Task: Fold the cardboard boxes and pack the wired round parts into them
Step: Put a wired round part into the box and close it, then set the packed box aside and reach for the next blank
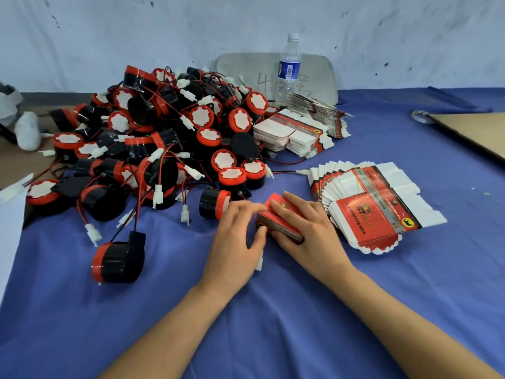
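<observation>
right hand (pixel 308 228) wraps folded red box (pixel 277 218) on bench (pixel 82 324) | left hand (pixel 240 233) pinches its left end | wired parts pile (pixel 164 138) far-left

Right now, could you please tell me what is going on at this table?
A person is working on a small red box on the blue cloth: the right hand grips it from above while the left hand pinches its left end. The pile of wired round parts sits to the left, and a fanned stack of flat boxes lies to the right.
</observation>
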Available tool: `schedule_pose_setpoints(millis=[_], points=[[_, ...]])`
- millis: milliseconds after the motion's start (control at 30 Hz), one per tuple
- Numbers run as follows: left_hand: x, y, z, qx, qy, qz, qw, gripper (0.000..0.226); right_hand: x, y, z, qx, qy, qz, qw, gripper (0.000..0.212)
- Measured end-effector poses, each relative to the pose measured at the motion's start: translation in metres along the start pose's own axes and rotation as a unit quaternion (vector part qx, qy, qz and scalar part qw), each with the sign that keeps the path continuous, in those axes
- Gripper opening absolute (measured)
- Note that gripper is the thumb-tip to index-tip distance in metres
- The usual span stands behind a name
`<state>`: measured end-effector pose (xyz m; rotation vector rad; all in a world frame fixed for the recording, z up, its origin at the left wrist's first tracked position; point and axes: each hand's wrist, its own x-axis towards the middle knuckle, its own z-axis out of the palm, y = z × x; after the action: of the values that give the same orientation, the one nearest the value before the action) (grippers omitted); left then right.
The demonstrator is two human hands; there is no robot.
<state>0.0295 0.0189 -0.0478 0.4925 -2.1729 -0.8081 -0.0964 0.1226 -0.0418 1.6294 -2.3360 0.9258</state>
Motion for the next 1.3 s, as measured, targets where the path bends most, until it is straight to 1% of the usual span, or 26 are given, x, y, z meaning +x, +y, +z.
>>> schedule_pose_setpoints(millis=[100,200,233,300,367,400,433,467,500,533,600,633,667,767,800,833,867,933,1000,1100,1233,1300], points=[[0.003,0.005,-0.006,0.011,0.073,-0.001,0.997,0.043,-0.003,-0.001,0.0,0.069,0.045,0.033,0.996,0.047],[0.008,0.001,-0.012,0.095,0.154,-0.019,0.983,0.05,-0.008,0.001,-0.004,0.098,0.046,0.079,0.991,0.059],[0.009,-0.002,-0.013,0.108,0.16,-0.038,0.98,0.051,-0.01,0.001,-0.006,0.099,0.037,0.097,0.99,0.061],[0.01,-0.011,-0.015,0.106,0.135,-0.086,0.981,0.054,-0.014,-0.002,-0.012,0.096,0.003,0.125,0.988,0.063],[0.011,-0.019,-0.016,0.09,0.108,-0.105,0.984,0.056,-0.022,-0.006,-0.018,0.121,0.018,0.144,0.982,0.059],[0.012,-0.021,-0.016,0.084,0.108,-0.104,0.985,0.055,-0.028,-0.011,-0.024,0.179,0.045,0.167,0.969,0.055],[0.012,-0.024,-0.016,0.086,0.113,-0.105,0.984,0.053,-0.035,-0.017,-0.031,0.275,0.078,0.199,0.937,0.05],[0.013,-0.026,-0.017,0.093,0.116,-0.113,0.982,0.051,-0.043,-0.023,-0.039,0.396,0.11,0.232,0.882,0.045],[0.013,-0.027,-0.015,0.1,0.115,-0.125,0.98,0.05,-0.053,-0.025,-0.048,0.511,0.136,0.266,0.806,0.043],[0.013,-0.028,-0.016,0.106,0.112,-0.137,0.979,0.047,-0.066,-0.026,-0.056,0.608,0.149,0.286,0.725,0.047],[0.015,-0.03,-0.015,0.119,0.105,-0.143,0.977,0.039,-0.096,-0.022,-0.075,0.745,0.2,0.283,0.571,0.064],[0.015,-0.032,-0.016,0.132,0.103,-0.14,0.976,0.037,-0.11,-0.019,-0.083,0.788,0.24,0.269,0.499,0.071],[0.015,-0.031,-0.014,0.143,0.097,-0.136,0.975,0.037,-0.125,-0.014,-0.092,0.817,0.289,0.253,0.43,0.071],[0.016,-0.034,-0.013,0.16,0.082,-0.139,0.974,0.038,-0.155,-0.002,-0.111,0.862,0.429,0.148,0.226,0.056],[0.016,-0.037,-0.015,0.16,0.08,-0.14,0.974,0.039,-0.162,0.002,-0.115,0.857,0.466,0.118,0.187,0.051],[0.017,-0.038,-0.013,0.147,0.074,-0.138,0.977,0.041,-0.171,0.008,-0.12,0.839,0.506,0.105,0.169,0.043],[0.017,-0.039,-0.014,0.127,0.071,-0.136,0.98,0.044,-0.177,0.013,-0.123,0.82,0.541,0.101,0.161,0.037],[0.018,-0.038,-0.012,0.094,0.067,-0.135,0.984,0.047,-0.186,0.021,-0.125,0.79,0.586,0.109,0.143,0.041],[0.018,-0.036,-0.011,0.082,0.072,-0.134,0.985,0.048,-0.192,0.028,-0.124,0.765,0.616,0.142,0.126,0.047],[0.017,-0.033,-0.011,0.084,0.081,-0.133,0.984,0.049,-0.196,0.032,-0.119,0.742,0.626,0.191,0.145,0.049],[0.014,-0.033,-0.011,0.06,0.096,-0.154,0.982,0.043,-0.187,0.028,-0.116,0.748,0.614,0.196,0.155,0.047],[0.014,-0.03,-0.01,0.049,0.116,-0.168,0.978,0.044,-0.178,0.027,-0.119,0.749,0.611,0.192,0.17,0.047]])
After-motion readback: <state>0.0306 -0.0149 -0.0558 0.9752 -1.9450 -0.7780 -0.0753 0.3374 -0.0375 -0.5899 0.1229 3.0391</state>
